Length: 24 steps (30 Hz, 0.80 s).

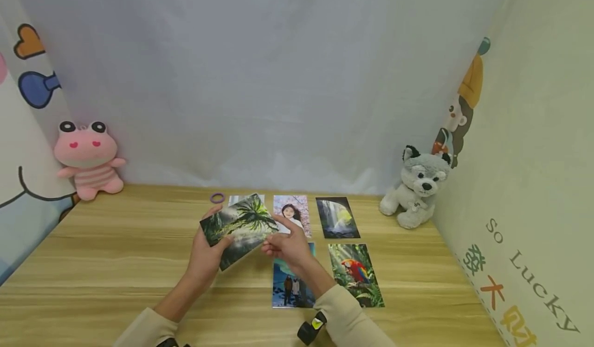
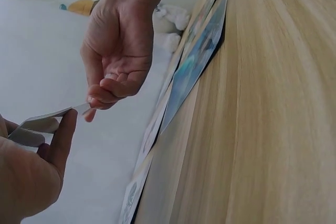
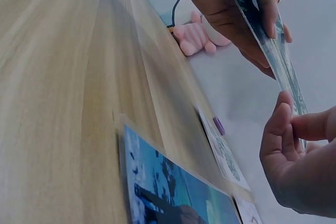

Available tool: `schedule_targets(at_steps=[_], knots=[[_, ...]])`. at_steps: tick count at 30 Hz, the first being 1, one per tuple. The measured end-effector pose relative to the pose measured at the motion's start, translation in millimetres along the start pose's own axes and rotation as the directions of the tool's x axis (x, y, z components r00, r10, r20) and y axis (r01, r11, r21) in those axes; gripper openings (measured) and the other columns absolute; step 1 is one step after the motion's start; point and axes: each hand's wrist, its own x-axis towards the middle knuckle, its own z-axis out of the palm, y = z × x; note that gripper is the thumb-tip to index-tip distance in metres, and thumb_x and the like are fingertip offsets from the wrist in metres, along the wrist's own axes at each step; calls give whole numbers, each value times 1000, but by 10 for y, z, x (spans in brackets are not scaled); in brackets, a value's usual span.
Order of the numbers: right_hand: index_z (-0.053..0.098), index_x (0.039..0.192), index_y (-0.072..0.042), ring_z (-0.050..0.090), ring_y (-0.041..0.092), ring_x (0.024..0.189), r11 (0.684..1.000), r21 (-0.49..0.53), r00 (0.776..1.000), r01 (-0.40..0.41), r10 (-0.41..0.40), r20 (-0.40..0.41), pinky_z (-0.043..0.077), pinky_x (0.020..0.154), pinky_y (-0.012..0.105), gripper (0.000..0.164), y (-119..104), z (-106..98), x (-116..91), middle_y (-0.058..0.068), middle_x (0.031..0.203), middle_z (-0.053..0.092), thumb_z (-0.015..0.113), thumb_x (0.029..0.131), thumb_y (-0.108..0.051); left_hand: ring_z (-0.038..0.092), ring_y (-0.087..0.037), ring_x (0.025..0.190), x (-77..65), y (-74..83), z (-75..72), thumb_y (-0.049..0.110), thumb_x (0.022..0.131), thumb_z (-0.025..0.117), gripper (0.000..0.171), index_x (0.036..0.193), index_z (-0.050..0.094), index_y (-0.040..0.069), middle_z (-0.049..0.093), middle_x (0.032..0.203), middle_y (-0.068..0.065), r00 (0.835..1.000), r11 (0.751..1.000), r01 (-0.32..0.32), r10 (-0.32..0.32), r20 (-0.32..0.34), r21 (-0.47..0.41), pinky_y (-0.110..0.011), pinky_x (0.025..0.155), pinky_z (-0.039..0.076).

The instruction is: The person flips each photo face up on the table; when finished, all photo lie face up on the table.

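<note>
A photo print of a sunlit green tree (image 1: 246, 223) is held tilted above the table between both hands. My left hand (image 1: 204, 254) grips its left side, thumb on the picture face and fingers behind. At the right edge, my right hand (image 1: 292, 244) pinches the print between thumb and fingers, as the right wrist view also shows. Below the right hand lies a photo of two people under a teal sky (image 1: 290, 285), partly covered by that hand. Behind the held print, another photo (image 1: 234, 199) shows only its upper part in the head view.
Also flat on the wooden table (image 1: 116, 264) are a portrait photo (image 1: 291, 215), a waterfall photo (image 1: 337, 218) and a parrot photo (image 1: 356, 275). A purple ring (image 1: 217, 197) lies at the back. A pink plush toy (image 1: 90, 161) and a grey plush dog (image 1: 417, 187) sit in the corners.
</note>
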Motion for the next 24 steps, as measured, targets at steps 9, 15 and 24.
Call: schedule_targets(at_steps=[9, 15, 24], knots=[[40, 152, -5, 68, 8, 60, 999, 41, 998, -15, 18, -67, 56, 62, 23, 63, 16, 14, 16, -1, 71, 70, 55, 93, 10, 45, 9, 119, 3, 0, 23, -16, 89, 55, 72, 154, 30, 3, 34, 158, -14, 999, 999, -15, 13, 30, 46, -7, 93, 42], [41, 150, 0, 67, 8, 59, 1000, -4, 996, -11, 11, -92, 56, 61, 25, 62, 13, 0, 16, 0, 69, 70, 56, 90, 11, 61, 1, 104, -25, 17, -53, 8, 103, 51, 51, 152, 39, 19, 56, 132, 4, 985, 988, 43, -17, 170, -147, -19, 81, 56], [46, 147, 0, 66, 10, 56, 983, -178, 997, 37, -48, -60, 59, 61, 32, 59, -57, -62, 18, 8, 71, 69, 55, 89, 10, 58, 7, 99, 47, 137, -295, 44, 108, 33, 43, 132, 64, 27, 58, 118, 23, 940, 986, 125, -82, 331, -111, -22, 54, 50]])
